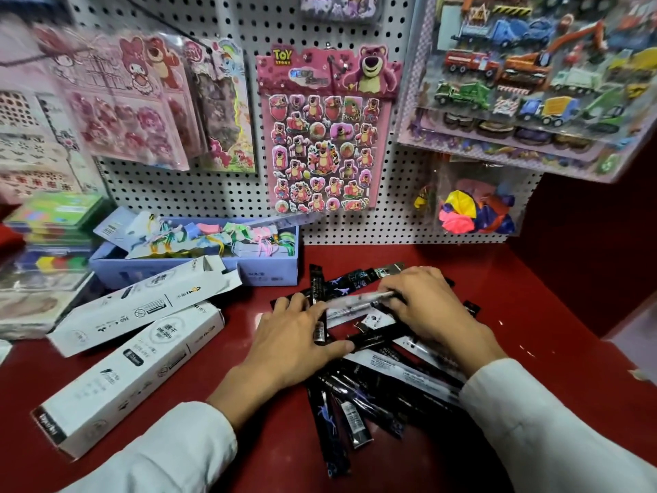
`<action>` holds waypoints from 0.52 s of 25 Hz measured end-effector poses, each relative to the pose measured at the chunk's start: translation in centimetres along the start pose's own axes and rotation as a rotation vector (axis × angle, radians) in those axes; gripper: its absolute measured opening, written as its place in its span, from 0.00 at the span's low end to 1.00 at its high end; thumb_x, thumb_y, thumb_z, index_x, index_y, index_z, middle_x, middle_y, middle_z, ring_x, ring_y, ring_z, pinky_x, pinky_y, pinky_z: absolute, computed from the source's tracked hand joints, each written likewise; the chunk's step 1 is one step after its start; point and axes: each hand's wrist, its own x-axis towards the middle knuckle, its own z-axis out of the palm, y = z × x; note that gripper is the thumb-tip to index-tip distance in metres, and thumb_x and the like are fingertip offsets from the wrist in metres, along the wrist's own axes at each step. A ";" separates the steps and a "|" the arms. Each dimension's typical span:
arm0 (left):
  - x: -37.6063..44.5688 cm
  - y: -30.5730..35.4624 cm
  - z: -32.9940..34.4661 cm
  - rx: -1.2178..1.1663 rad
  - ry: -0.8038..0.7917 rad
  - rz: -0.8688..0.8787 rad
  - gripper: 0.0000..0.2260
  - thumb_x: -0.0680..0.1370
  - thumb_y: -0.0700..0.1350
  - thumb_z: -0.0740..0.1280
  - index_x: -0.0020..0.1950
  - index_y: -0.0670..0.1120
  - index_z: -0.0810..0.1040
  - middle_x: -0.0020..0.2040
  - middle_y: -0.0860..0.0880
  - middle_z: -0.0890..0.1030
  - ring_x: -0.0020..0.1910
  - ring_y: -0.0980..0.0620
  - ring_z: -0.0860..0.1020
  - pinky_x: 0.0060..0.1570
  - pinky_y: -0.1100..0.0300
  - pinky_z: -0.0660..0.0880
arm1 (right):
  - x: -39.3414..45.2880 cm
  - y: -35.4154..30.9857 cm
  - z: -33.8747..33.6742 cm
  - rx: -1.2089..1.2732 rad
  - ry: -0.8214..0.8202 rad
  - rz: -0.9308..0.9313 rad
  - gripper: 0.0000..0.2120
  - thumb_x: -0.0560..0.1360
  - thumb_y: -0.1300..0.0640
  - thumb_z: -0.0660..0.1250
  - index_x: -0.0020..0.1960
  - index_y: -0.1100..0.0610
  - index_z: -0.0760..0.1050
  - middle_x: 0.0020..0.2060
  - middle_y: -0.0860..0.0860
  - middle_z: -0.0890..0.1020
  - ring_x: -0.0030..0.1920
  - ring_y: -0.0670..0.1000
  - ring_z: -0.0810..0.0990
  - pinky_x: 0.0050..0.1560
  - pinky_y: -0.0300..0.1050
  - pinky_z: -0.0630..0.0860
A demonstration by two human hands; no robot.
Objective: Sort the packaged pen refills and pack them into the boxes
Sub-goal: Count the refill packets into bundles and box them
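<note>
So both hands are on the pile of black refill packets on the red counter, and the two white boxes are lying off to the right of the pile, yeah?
Not quite. The head view shows the two white boxes lying to the left of the pile of black refill packets, not the right. The rest holds: the left hand and right hand are both on the pile, on the red counter.

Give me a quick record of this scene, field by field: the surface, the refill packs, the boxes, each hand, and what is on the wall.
surface: red counter
refills: loose pile of black packaged refills, crossed over one another, none boxed yet
boxes: two long white boxes lying to the left of the pile, the farther one with open flaps
left hand: rests flat on the pile
right hand: fingers curled round a pale pack
wall: white pegboard with sticker sheets
</note>
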 end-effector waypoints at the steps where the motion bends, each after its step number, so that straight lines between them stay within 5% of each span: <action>1: 0.0 0.0 -0.3 -0.016 -0.006 -0.010 0.38 0.69 0.75 0.57 0.74 0.59 0.63 0.63 0.50 0.70 0.63 0.47 0.67 0.61 0.47 0.70 | -0.4 0.2 -0.4 0.001 0.056 -0.005 0.03 0.76 0.56 0.64 0.46 0.49 0.75 0.40 0.48 0.80 0.50 0.54 0.76 0.52 0.47 0.65; 4: -0.3 0.4 -0.9 -0.072 0.046 -0.057 0.35 0.70 0.71 0.63 0.73 0.56 0.66 0.65 0.51 0.70 0.64 0.49 0.66 0.62 0.49 0.68 | -1.9 0.7 -2.0 0.255 0.293 0.054 0.03 0.78 0.56 0.65 0.46 0.50 0.75 0.34 0.46 0.79 0.39 0.51 0.77 0.39 0.45 0.69; 6: -0.5 1.2 -1.8 -0.236 0.212 -0.025 0.27 0.73 0.64 0.67 0.69 0.55 0.72 0.65 0.55 0.72 0.65 0.53 0.68 0.63 0.53 0.68 | -3.1 -0.5 -3.1 0.754 0.371 0.124 0.04 0.79 0.57 0.66 0.45 0.51 0.77 0.34 0.46 0.83 0.34 0.45 0.80 0.34 0.40 0.75; 8: -0.8 2.4 -3.4 -0.753 0.261 0.054 0.17 0.74 0.55 0.71 0.62 0.53 0.79 0.58 0.59 0.80 0.58 0.61 0.76 0.58 0.60 0.73 | -4.0 -3.1 -3.5 1.237 0.262 0.131 0.04 0.78 0.56 0.68 0.49 0.50 0.81 0.41 0.47 0.87 0.39 0.46 0.85 0.35 0.38 0.79; 10: -1.1 3.4 -4.6 -1.251 0.135 0.133 0.14 0.73 0.49 0.73 0.57 0.49 0.82 0.52 0.54 0.85 0.51 0.58 0.82 0.50 0.64 0.77 | -4.2 -5.6 -2.7 1.460 0.124 0.108 0.08 0.78 0.57 0.66 0.54 0.52 0.82 0.47 0.53 0.87 0.44 0.50 0.86 0.40 0.42 0.81; 13: -1.9 4.0 -4.9 -1.451 0.110 0.035 0.10 0.74 0.43 0.72 0.54 0.45 0.84 0.49 0.46 0.86 0.42 0.52 0.84 0.38 0.63 0.79 | -4.4 -8.3 -1.3 1.535 -0.012 0.138 0.12 0.82 0.57 0.61 0.63 0.55 0.77 0.49 0.54 0.87 0.47 0.51 0.85 0.44 0.44 0.81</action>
